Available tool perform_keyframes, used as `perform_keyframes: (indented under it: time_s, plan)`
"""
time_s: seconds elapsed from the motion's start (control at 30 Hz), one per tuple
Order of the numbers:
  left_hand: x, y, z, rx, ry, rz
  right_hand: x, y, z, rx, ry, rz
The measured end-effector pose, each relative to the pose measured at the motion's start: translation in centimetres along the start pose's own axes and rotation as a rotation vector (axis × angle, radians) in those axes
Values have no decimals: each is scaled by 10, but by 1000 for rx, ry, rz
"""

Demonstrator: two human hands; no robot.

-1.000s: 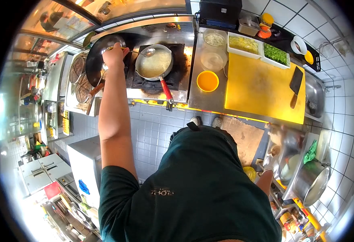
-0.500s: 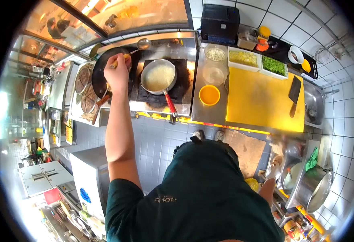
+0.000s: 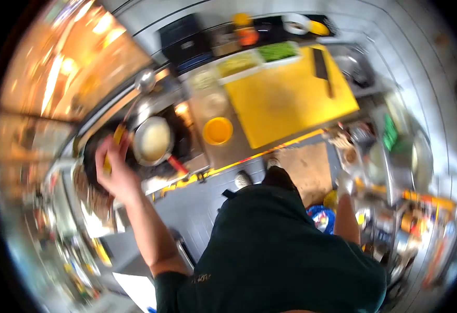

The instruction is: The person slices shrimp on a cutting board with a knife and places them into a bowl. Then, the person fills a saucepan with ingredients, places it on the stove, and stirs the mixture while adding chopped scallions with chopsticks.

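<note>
My left hand (image 3: 118, 172) is at the stove, over the near side of a black wok (image 3: 92, 154). Its fingers are curled loosely around the yellow handle of a ladle (image 3: 145, 81), whose metal bowl points to the back of the stove. Just right of this hand sits a saucepan (image 3: 154, 140) with a red handle and pale contents. My right hand (image 3: 345, 185) hangs low on the right beside the shelving; it is whitish and smeared, and its fingers cannot be made out.
An orange bowl (image 3: 218, 131) stands on the counter right of the stove. A yellow cutting board (image 3: 291, 104) carries a cleaver (image 3: 320, 65). White containers of chopped green (image 3: 279, 51) and yellowish food (image 3: 237, 63) line its back edge. The sink (image 3: 351, 68) is at the back right.
The view has swung and tilted, so the stove and counter lie further left and are blurred. My left hand's fingers look looser on the ladle. My right hand appears higher, beside the shelving.
</note>
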State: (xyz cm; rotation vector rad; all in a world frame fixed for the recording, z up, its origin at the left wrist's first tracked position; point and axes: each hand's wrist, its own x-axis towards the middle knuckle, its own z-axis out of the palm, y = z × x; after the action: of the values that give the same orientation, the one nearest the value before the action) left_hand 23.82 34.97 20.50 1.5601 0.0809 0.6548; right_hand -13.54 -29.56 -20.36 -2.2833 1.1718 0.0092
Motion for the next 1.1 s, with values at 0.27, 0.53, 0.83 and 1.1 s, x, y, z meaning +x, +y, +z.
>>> perform_keyframes:
  time_s: [0.27, 0.53, 0.83, 1.1]
  plan:
    - [-103, 8, 171, 16, -569, 328, -8, 59, 66, 572, 145, 281]
    - [-183, 15, 409, 105, -682, 1129, -25, 143, 33, 478, 61, 412]
    - [-267, -65, 672, 390, -1194, 1411, -14, 149, -117, 445, 133, 681]
    - [-390, -21, 750, -29, -1345, 1029, -74, 269, 1, 390, 133, 463]
